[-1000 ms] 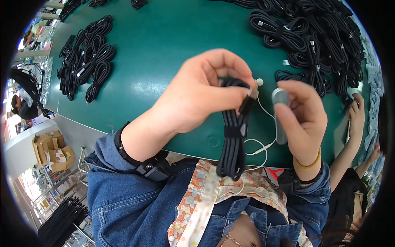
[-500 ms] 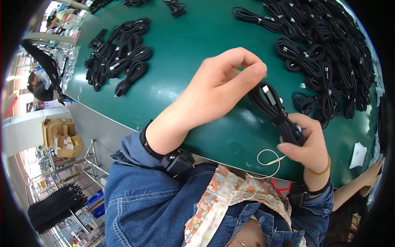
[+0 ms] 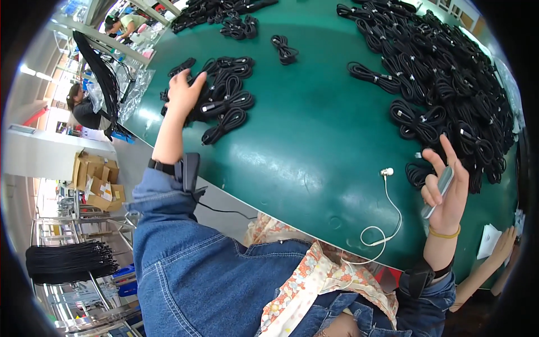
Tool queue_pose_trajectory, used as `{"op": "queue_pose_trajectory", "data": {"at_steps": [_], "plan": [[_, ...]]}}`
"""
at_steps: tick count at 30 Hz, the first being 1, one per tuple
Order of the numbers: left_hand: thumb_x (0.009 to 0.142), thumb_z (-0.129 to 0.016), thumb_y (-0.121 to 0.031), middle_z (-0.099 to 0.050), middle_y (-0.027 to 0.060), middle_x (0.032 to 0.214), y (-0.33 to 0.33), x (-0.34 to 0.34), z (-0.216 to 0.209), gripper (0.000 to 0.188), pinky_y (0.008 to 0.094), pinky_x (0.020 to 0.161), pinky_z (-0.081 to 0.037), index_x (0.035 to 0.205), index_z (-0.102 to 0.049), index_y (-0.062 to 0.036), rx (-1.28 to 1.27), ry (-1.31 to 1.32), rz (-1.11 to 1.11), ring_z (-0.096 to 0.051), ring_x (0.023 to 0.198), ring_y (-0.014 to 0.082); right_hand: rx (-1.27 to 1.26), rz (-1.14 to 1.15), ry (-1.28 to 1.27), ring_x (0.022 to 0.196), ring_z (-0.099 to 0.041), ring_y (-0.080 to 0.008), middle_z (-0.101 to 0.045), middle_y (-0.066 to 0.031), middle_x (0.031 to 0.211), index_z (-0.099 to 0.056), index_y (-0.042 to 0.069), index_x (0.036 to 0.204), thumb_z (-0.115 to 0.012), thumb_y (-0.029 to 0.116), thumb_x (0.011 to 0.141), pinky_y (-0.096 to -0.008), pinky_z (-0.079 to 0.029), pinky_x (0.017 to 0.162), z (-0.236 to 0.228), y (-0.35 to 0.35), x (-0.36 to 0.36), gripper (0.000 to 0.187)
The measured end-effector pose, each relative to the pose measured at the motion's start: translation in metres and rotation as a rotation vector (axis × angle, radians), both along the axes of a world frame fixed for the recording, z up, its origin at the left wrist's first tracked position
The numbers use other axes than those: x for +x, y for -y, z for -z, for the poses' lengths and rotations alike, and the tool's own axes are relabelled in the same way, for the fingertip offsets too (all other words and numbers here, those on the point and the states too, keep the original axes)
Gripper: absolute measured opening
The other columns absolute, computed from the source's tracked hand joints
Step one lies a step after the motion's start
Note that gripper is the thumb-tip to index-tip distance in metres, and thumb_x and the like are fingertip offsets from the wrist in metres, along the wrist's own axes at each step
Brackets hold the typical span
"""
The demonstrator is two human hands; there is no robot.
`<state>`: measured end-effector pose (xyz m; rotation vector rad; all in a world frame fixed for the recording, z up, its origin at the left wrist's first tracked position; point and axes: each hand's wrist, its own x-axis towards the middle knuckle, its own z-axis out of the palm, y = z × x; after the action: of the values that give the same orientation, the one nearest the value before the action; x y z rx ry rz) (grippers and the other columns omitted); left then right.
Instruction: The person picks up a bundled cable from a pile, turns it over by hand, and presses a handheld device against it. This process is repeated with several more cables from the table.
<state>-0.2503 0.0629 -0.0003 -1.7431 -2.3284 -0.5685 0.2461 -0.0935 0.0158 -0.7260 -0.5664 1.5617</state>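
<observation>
My left hand is over the left pile of coiled black cables, thumb and fingers apart; the cables beneath it are partly hidden. Held in my right hand is a thin, flat grey slab with rounded ends, seen nearly edge-on. I cannot make out its kind. Two of that hand's fingers point up and away, while the others curl against the slab. Close by lies the large right-hand heap of coiled black cables, each bundle tied, with metal plugs showing.
A white wired earphone lies on the green table, its cord running over the front edge. One cable bundle lies alone at the back. Another person's hand is beside white paper at right. Cardboard boxes stand left.
The cable bundle has left my right hand, where the grey slab now shows. My left hand has moved left to the cable pile. The view has shifted, and the earphone is uncovered.
</observation>
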Motion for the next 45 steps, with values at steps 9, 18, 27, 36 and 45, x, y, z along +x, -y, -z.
{"op": "queue_pose_trajectory", "data": {"at_steps": [9, 18, 27, 36, 45], "plan": [[0.069, -0.055, -0.046, -0.040, 0.0076, 0.118, -0.018, -0.007, 0.038, 0.050, 0.0604, 0.087, -0.021, 0.106, -0.047, -0.0141, -0.147, 0.070, 0.053, -0.035, 0.111, 0.0312, 0.085, -0.068, 0.229, 0.037, -0.035, -0.0055, -0.054, -0.0170, 0.083, -0.032, 0.003, 0.117, -0.039, 0.017, 0.082, -0.0157, -0.030, 0.034, 0.003, 0.006, -0.008, 0.039], [0.066, -0.064, -0.026, -0.053, 0.0129, 0.094, 0.006, 0.043, -0.021, 0.032, 0.0326, 0.076, -0.040, 0.084, -0.055, -0.0006, 0.236, -0.239, 0.231, -0.050, 0.089, 0.0274, 0.041, -0.178, 0.365, 0.037, -0.036, -0.0052, -0.054, -0.0153, 0.076, -0.036, 0.003, 0.114, -0.043, 0.011, 0.077, -0.0157, -0.031, 0.034, 0.007, 0.007, -0.011, 0.039], [0.056, -0.069, -0.016, -0.056, 0.0065, 0.071, 0.101, 0.213, -0.063, 0.028, 0.0281, 0.056, -0.043, 0.079, -0.056, -0.0051, -0.036, 0.262, 1.074, -0.054, 0.063, 0.0203, 0.162, -0.244, 0.524, 0.046, -0.040, -0.0032, -0.054, -0.0109, 0.084, -0.039, 0.003, 0.111, -0.056, -0.002, 0.064, -0.0134, -0.034, 0.043, 0.002, 0.011, -0.020, 0.050], [0.057, -0.072, -0.011, -0.054, 0.0044, 0.072, 0.118, 0.280, -0.030, 0.035, 0.0228, 0.064, -0.042, 0.087, -0.056, -0.0051, -0.244, 0.691, 1.238, -0.054, 0.069, 0.0150, 0.465, 0.028, 0.700, 0.056, -0.040, -0.0007, -0.051, -0.0005, 0.087, -0.045, 0.005, 0.107, -0.069, 0.001, 0.057, -0.0124, -0.031, 0.046, 0.019, 0.017, -0.012, 0.055], [0.058, -0.071, 0.001, -0.054, 0.0040, 0.083, 0.117, 0.276, -0.021, 0.043, 0.0214, 0.068, -0.045, 0.096, -0.050, 0.0004, -0.484, 1.513, 0.955, -0.054, 0.079, 0.0103, 0.327, 0.051, 0.909, 0.053, -0.039, -0.0003, -0.052, -0.0004, 0.085, -0.051, 0.002, 0.099, -0.070, 0.002, 0.057, -0.0124, -0.030, 0.044, 0.009, 0.017, -0.017, 0.046]]}}
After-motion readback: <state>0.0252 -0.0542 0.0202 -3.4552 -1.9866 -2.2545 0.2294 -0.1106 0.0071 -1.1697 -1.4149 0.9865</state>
